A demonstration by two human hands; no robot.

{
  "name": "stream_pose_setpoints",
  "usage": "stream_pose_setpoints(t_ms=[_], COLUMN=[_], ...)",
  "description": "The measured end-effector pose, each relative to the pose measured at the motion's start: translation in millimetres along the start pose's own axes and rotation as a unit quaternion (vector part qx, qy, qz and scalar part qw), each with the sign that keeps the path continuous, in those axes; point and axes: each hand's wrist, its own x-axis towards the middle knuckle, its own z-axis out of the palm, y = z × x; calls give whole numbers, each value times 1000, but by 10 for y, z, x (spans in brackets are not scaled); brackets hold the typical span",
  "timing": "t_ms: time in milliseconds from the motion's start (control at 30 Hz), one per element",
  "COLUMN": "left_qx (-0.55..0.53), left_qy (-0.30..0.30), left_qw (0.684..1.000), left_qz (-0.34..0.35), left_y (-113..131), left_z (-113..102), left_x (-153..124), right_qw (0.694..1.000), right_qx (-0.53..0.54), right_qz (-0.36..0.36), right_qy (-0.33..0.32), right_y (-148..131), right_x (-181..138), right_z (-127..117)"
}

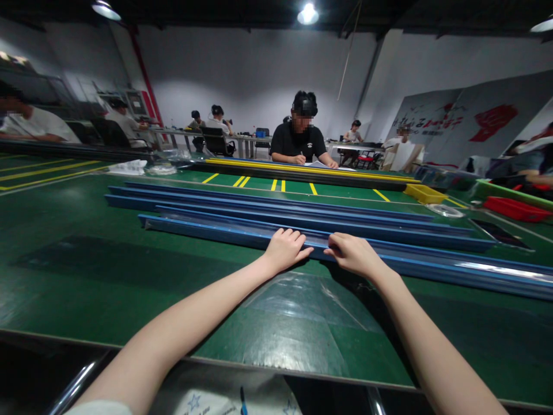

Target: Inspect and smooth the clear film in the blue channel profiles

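Observation:
A long blue channel strip (pixel 207 229) lies across the table nearest me, its hollow facing up. My left hand (pixel 285 249) rests on its middle, fingers curled over into the hollow and thumb along the front wall. Just to the right, my right hand (pixel 352 252) is closed at the same strip's front edge, thumb and fingers bent together. Whatever is between those fingers is hidden. Behind lies a second blue channel strip (pixel 259 208), roughly parallel. Clear plastic film (pixel 298 305) is spread flat on the table below my hands.
The green table (pixel 108 288) has yellow tape lines. Beyond the strips are a stack of black and yellow strips (pixel 302 171), a yellow tray (pixel 425 194), a red tray (pixel 516 209) and a dark flat device (pixel 501 233). Opposite, a person (pixel 300 141) writes on paper; several others sit farther back.

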Motion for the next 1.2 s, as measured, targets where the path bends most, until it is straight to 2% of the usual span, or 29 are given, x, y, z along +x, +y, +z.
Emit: stream_pose_setpoints(t_ms=[1200], left_qx=[-12], left_qy=[-16], left_qw=[1000], left_qz=[-7], left_y=[-10], left_z=[-6], left_x=[-9], right_qw=[1000], right_qx=[15], right_qz=[-1], right_qy=[2], right_y=[20], right_x=[6], right_z=[-51])
